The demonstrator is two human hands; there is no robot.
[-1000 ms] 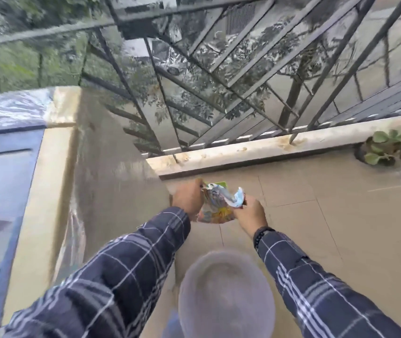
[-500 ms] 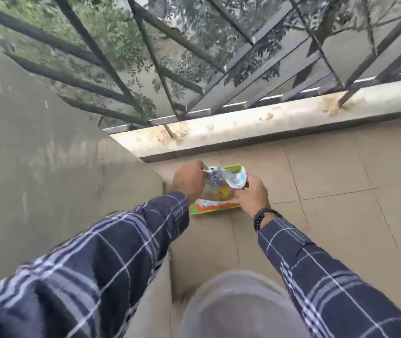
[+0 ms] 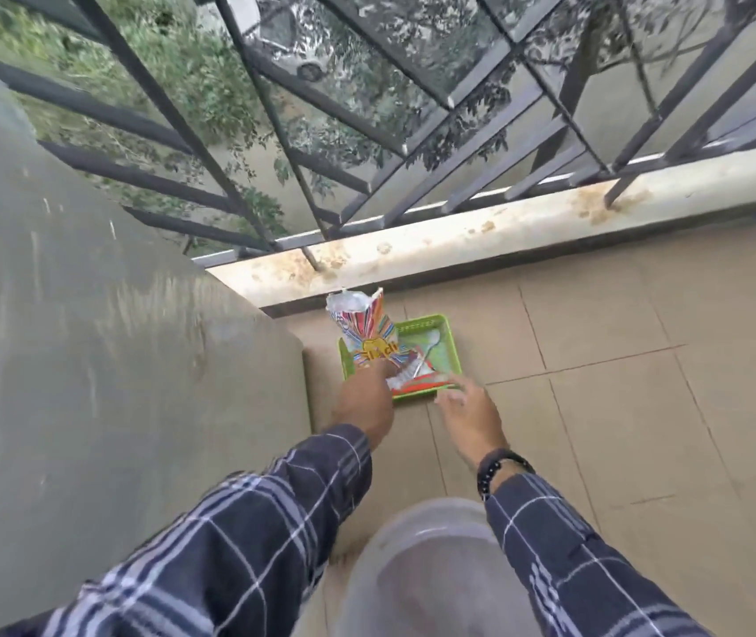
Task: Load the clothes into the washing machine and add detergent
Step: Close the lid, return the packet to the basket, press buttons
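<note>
Detergent packet point(image 3: 369, 335) stands upright at the far-left end of the green tray point(image 3: 417, 335), torn top open and facing up, prob. so powder doesn't spill. L hand point(image 3: 362, 402) reaches its base w/ fingertips touching. Can't tell if it pinches or only steadies, as the tips are blurred against the print. R hand point(image 3: 468, 406) hovers at the tray's near-right corner w/ fingers spread and loose, holding nothing, prob. ready to brace the tray or free after letting go.

White spoon point(image 3: 426, 351) lies slanted in the tray beside the packet, bowl away from the person, handy for scooping. Flat orange-white sachet point(image 3: 417, 383) lies along the tray's near edge.

Tray sits on the tiled floor point(image 3: 597, 406), in the corner where the grey wall point(image 3: 91, 360) meets the stained ledge point(image 3: 505, 232), so it's out of the walkway. Dark metal railing point(image 3: 413, 75) rises from the ledge, w/ trees and ground far below, so it's a balcony.

No washer or clothes in view. Judging by that, the detergent step is in hand and loading can't be checked. Pale round thing at the bottom edge: can't tell what.
</note>
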